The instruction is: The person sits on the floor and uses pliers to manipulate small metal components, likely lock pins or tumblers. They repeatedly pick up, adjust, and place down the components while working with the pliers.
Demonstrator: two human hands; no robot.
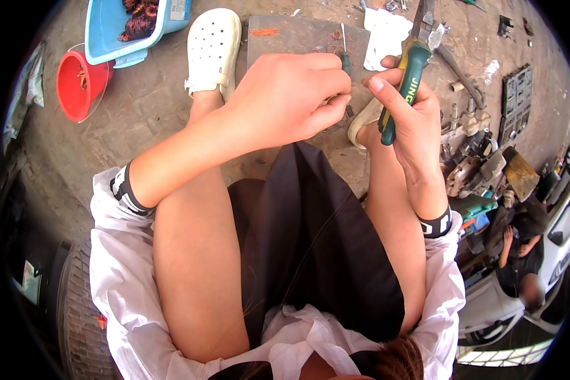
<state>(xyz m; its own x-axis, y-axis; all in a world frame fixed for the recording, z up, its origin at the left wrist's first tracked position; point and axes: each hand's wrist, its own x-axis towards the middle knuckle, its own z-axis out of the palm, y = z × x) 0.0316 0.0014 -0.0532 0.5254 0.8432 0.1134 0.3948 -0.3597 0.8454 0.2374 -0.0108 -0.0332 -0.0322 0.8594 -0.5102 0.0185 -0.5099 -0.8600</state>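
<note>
My left hand (285,98) is closed just left of my right hand, its fingertips curled; what it holds, if anything, is too small to make out. My right hand (415,120) grips green-and-yellow pliers (411,73), held upright, jaws toward the top. Beyond my hands lies a flat grey board (297,38) with short orange copper wire pieces (269,31) on it. A screwdriver (344,60) with a green handle lies near my left knuckles, and a crumpled white cloth (380,31) is beside it. A hammer (459,73) lies to the right.
A blue tub (101,35) holds reddish wire bundles; a red bucket (76,88) stands left. My sandalled foot (209,38) is beside the board. Metal parts (465,161) and a black tool case (515,101) lie right. Another person (516,266) is by a white car (560,228).
</note>
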